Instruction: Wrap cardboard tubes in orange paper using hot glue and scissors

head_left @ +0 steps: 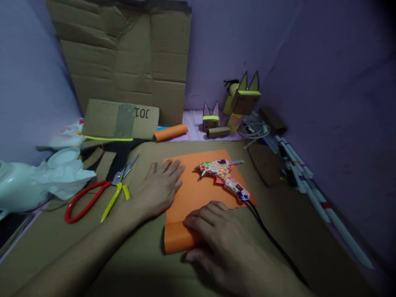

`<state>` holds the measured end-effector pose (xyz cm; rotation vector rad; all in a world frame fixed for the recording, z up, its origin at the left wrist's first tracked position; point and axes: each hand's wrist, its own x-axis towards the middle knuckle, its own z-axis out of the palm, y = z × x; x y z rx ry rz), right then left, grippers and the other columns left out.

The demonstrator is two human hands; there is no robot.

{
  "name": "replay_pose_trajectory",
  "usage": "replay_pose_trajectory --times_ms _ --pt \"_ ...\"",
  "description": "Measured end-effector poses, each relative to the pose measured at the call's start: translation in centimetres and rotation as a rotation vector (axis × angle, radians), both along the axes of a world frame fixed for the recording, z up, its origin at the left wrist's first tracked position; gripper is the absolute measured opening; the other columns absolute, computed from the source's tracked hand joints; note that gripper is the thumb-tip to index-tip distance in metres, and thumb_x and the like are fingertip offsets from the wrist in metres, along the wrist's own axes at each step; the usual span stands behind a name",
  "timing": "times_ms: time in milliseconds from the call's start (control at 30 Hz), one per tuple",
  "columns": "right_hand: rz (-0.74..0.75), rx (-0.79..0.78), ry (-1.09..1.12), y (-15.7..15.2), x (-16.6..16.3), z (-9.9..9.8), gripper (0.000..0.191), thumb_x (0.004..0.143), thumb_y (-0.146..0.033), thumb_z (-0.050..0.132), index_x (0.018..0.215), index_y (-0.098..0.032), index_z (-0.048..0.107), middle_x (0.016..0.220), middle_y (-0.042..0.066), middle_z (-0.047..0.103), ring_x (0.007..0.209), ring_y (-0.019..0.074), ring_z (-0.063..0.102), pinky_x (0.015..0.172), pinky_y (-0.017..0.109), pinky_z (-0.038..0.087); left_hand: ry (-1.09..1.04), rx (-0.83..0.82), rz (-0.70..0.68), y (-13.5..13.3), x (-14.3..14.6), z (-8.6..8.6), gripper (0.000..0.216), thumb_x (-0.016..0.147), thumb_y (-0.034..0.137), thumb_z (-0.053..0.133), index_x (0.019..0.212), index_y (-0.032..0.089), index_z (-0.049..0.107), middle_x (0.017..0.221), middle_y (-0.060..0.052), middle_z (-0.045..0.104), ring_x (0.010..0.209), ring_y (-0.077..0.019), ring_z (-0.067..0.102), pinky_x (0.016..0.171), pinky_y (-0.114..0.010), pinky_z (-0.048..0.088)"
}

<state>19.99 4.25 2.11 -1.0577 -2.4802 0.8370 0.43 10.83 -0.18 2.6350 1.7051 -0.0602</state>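
Observation:
An orange sheet of paper (pixel 185 194) lies on the cardboard work surface, its near edge curled into a roll (pixel 176 239). My left hand (pixel 161 187) rests flat with fingers stretched, its fingertips over the sheet's left edge. Around the roll's right part, my right hand (pixel 213 235) has its fingers on top and the thumb on the near side; the roll's right end is hidden under the palm. A floral-patterned glue gun (pixel 224 173) lies on the sheet just beyond my right hand, its nozzle pointing left.
Scissors (pixel 86 202) with red and yellow handles lie left of my left hand. The glue gun's black cord (pixel 275 241) runs toward the near right. Behind stand an orange paper tube (pixel 171 132), cardboard animal figures (pixel 210 119) and a cardboard panel (pixel 167 62). White sticks (pixel 318 202) line the right side.

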Motion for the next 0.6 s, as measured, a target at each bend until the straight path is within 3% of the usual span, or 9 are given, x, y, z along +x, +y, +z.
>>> replay_pose_trajectory --times_ms 300,500,600 --pt "0.011 0.336 -0.008 -0.8 -2.3 -2.7 0.052 0.081 -0.057 0.052 0.098 -0.01 0.063 0.088 0.011 0.065 0.076 0.0235 0.056 0.067 0.037 0.048 -0.027 0.032 -0.008 -0.2 -0.4 -1.0 0.048 0.095 0.03 0.025 0.141 0.02 0.033 0.15 -0.006 0.031 0.137 -0.027 0.027 0.106 -0.056 0.026" --pt "0.014 0.28 -0.036 -0.8 -2.3 -2.6 0.041 0.075 -0.046 0.068 0.096 -0.011 0.062 0.093 0.011 0.064 0.08 0.0239 0.057 0.066 0.036 0.051 -0.038 0.031 -0.005 -0.2 -0.3 -1.0 0.048 0.095 0.029 0.024 0.141 0.019 0.034 0.15 -0.007 0.031 0.137 -0.0275 0.027 0.107 -0.057 0.024" --pt "0.029 0.286 -0.037 -0.7 -2.3 -2.7 0.036 0.077 -0.043 0.068 0.094 -0.011 0.063 0.092 0.012 0.064 0.079 0.0239 0.057 0.065 0.037 0.051 -0.048 0.027 -0.01 -0.2 -0.3 -1.0 0.048 0.095 0.029 0.024 0.141 0.019 0.034 0.15 -0.007 0.031 0.137 -0.0277 0.027 0.107 -0.057 0.024"
